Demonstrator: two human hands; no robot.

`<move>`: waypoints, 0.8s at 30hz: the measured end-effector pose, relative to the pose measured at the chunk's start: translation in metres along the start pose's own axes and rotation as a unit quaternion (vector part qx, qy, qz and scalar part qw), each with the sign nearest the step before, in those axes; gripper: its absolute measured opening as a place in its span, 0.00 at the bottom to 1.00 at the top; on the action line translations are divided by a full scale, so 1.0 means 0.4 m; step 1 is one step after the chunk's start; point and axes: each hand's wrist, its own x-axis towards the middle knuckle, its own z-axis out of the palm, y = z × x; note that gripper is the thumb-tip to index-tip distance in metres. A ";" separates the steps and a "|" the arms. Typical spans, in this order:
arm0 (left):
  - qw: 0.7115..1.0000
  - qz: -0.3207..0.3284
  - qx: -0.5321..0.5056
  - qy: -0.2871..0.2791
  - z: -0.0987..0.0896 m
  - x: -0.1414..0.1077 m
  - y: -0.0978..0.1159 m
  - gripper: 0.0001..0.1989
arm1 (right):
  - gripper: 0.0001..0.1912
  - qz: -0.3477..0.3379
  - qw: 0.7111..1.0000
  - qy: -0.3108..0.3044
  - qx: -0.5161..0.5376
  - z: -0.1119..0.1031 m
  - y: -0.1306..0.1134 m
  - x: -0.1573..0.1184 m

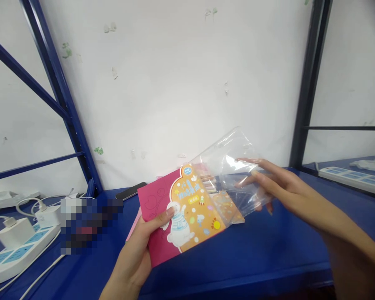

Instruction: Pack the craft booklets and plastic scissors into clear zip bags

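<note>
My left hand (137, 241) is closed on a thin magenta and orange booklet (196, 216), its thumb pressed flat on the cover near a printed white bear in a striped scarf. A clear plastic sleeve (218, 154) extends from the booklet's right edge, and its overlap with the cover is hard to make out. My right hand (278, 183) grips the sleeve's right part between thumb and fingers. Behind the sleeve, on the blue shelf (268, 250), lie more printed booklets (226, 204) in similar orange, partly hidden.
White power strips (15, 254) with chargers and cables stand at the left. A dark phone-like slab (131, 191) lies by the wall. Another power strip (356, 180) is at the right, beyond a dark post (309, 87). A blurred-out patch (87, 225) hides something at left.
</note>
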 end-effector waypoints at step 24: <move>0.917 0.330 0.220 0.048 -0.005 -0.007 -0.005 0.22 | 0.51 -0.098 0.946 0.190 -0.243 0.025 0.002 -0.001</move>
